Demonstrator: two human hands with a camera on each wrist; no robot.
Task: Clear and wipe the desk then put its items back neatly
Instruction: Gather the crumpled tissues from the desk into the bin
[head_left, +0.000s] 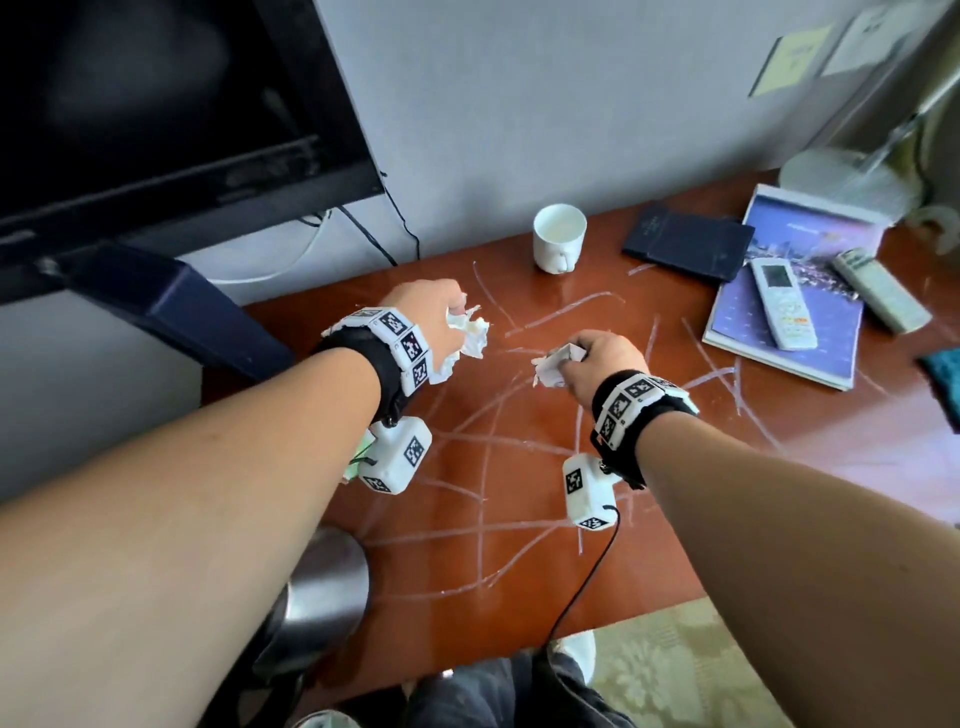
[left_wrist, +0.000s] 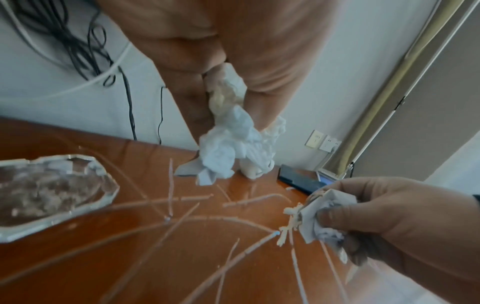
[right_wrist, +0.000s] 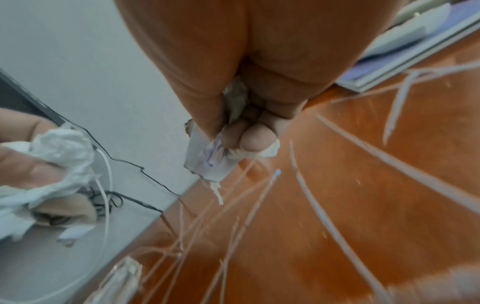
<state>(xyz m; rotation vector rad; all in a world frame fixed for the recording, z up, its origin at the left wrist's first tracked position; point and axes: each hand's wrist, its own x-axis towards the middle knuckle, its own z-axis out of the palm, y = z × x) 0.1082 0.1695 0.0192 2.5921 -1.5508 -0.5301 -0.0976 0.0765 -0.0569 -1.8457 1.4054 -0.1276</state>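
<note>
1. Clutching a crumpled white tissue (head_left: 466, 338), the left hand (head_left: 423, 317) hangs above the red-brown table (head_left: 519, 571), fingers curled round the wad.
2. The right hand (head_left: 605, 364) pinches a smaller folded tissue (head_left: 553, 366) in a tight grip, just over the table's middle.
3. Pale streaks (head_left: 483, 441) criss-cross the tabletop.
4. Far right lie a white mug (head_left: 558, 236), a dark wallet (head_left: 685, 244) and a remote (head_left: 784, 304) on a magazine (head_left: 748, 322).
</note>
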